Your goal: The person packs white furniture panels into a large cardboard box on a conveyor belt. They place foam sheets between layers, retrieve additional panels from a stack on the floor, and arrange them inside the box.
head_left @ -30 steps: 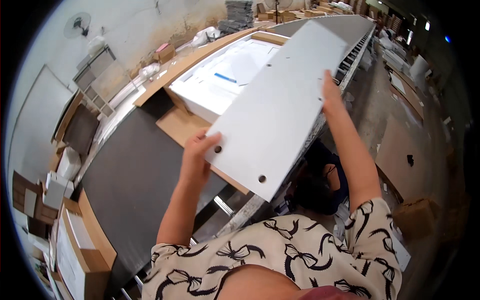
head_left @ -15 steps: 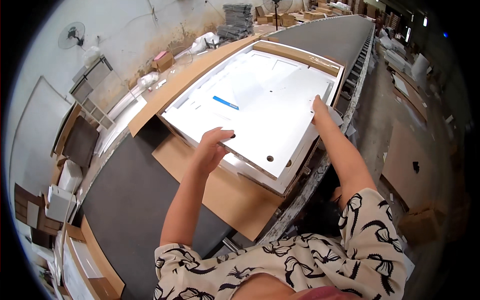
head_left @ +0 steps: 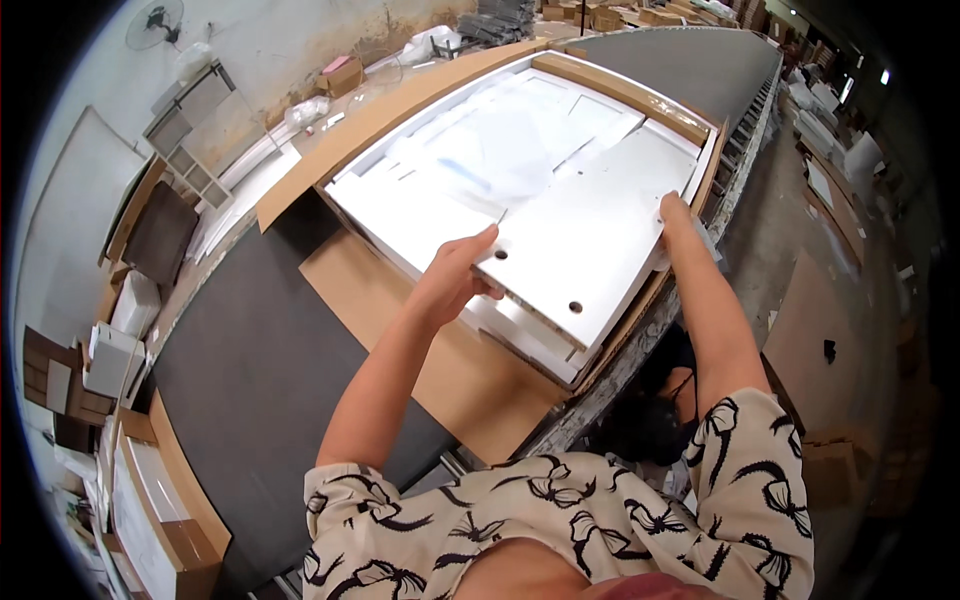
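Observation:
A white board [head_left: 590,230] with round holes near its front edge lies in an open cardboard carton [head_left: 340,200]. My left hand [head_left: 455,275] grips the board's near left corner, thumb on top and fingers beneath. At the right long edge, my right hand [head_left: 674,218] holds on too, its fingers partly hidden under the board. The board's near end is raised a little above the other white pieces in the carton. Left of it lies a clear plastic bag [head_left: 470,140] with a faint blue strip, over more white panels.
The carton rests on a dark conveyor belt [head_left: 250,350] with its brown flaps spread out. Another open carton [head_left: 180,500] stands at lower left. A person [head_left: 645,425], partly hidden, is low beside the belt's right rail. A fan [head_left: 155,25] hangs on the wall.
Both hands have shifted the board to the right, baring the plastic bag and panels on its left. The blue strip looks fainter now. The whole view has also turned slightly.

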A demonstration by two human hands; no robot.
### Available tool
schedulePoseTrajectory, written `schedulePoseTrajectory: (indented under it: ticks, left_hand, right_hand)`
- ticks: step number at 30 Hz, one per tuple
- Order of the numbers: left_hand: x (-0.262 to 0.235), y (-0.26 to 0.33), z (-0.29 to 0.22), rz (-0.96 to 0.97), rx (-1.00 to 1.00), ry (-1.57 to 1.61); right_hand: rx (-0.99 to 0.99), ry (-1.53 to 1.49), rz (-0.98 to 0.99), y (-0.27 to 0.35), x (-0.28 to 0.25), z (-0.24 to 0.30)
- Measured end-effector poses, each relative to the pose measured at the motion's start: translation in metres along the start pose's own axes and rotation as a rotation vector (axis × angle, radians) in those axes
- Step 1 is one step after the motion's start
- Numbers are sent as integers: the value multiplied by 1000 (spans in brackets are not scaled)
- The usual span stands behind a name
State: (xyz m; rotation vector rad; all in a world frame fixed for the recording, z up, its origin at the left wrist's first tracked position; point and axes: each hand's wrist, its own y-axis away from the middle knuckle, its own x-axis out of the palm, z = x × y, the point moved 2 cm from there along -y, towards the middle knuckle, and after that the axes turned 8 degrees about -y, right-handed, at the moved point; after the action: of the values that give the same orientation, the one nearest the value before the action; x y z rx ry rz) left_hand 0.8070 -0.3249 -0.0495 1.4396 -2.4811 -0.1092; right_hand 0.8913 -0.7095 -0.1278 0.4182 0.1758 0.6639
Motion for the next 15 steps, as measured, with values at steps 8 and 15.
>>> schedulePoseTrajectory:
  ticks: [8, 15]
  left_hand:
    - [-20, -31, 25, -153, -136, -320]
    - [-17, -31, 17, -22, -196, -946]
  right_hand:
    - [-38, 485, 224, 11, 21, -1]
    - [-831, 1134, 496, 129, 41, 47]
